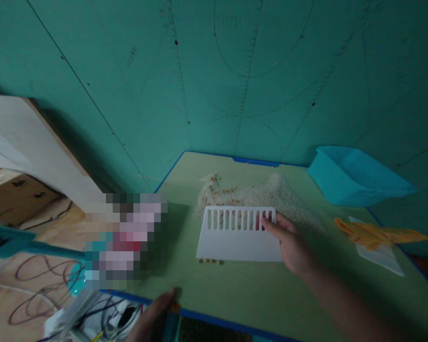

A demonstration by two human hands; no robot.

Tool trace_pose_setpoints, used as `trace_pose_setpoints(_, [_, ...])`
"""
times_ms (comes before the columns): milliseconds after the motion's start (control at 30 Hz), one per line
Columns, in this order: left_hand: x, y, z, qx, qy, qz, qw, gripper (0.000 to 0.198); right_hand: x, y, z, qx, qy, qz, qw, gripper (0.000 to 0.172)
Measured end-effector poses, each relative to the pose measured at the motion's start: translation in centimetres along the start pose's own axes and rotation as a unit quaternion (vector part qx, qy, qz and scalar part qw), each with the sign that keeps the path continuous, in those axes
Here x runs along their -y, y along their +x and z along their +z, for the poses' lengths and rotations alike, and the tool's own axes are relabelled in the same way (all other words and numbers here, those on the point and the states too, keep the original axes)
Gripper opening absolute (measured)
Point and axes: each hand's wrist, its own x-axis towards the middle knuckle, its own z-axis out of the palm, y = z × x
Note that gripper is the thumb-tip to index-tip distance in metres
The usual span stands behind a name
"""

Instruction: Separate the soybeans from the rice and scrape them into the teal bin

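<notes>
My right hand (290,244) grips the right edge of a white plastic scraper (235,235) with a row of slots along its top. The scraper lies on a green mat (242,289) in front of a pile of white rice mixed with yellow grains (251,194). A few yellow grains (209,261) lie at the scraper's near edge. My left hand (153,316) is at the mat's near blue edge, fingers curled over something dark that I cannot make out.
A teal plastic tub (356,175) stands at the back right. A yellow cloth (376,235) lies on white paper (385,256) at the right. Cables (39,285) lie on the floor to the left. A teal wall rises behind.
</notes>
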Motion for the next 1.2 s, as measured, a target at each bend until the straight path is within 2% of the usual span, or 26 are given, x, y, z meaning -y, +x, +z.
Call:
trace_pose_setpoints(167, [0.7, 1.9, -1.9, 0.041, -0.04, -0.001, 0.998, 0.021, -0.1, -0.1, 0.3, 0.007, -0.002, 0.009, 1.0, 0.029])
trace_pose_setpoints(333, [1.1, 3.1, -3.2, 0.07, -0.036, 0.0, 0.997, 0.029, -0.5, -0.4, 0.6, 0.023, 0.011, 0.011, 1.0, 0.026])
trace_pose_setpoints(433, [1.0, 2.8, -3.1, 0.08, -0.041, -0.019, 0.996, 0.026, -0.8, -0.5, 0.6, 0.029, 0.013, 0.005, 0.999, 0.023])
trace_pose_setpoints(533, [0.8, 2.5, -2.8, 0.081, -0.067, -0.044, 0.993, 0.013, -1.0, -0.6, 0.7, 0.033, 0.015, 0.003, 0.999, 0.022])
trace_pose_setpoints(633, [0.7, 2.3, -2.6, 0.073, -0.079, -0.044, 0.993, 0.008, -1.1, -0.5, 0.7, 0.033, 0.014, 0.009, 0.999, 0.023])
trace_pose_setpoints(767, [1.0, 2.5, -2.7, 0.072, -0.053, 0.001, 0.996, 0.009, -1.3, -0.3, 0.6, 0.035, 0.008, 0.022, 0.999, 0.024])
trace_pose_setpoints(1000, [1.5, 2.9, -2.8, 0.072, -0.05, -0.003, 0.996, 0.021, -1.5, -0.2, -0.7, 0.092, -0.051, 0.025, 0.994, 0.021])
trace_pose_setpoints(1133, [1.5, 3.0, -2.7, 0.118, -0.056, 0.004, 0.991, 0.024, -1.1, 0.0, -1.5, 0.123, -0.101, 0.018, 0.987, 0.021])
trace_pose_setpoints(1200, [1.3, 2.9, -2.7, 0.129, -0.059, -0.018, 0.99, 0.023, -0.8, 0.1, -1.6, 0.138, -0.131, 0.025, 0.982, 0.024])
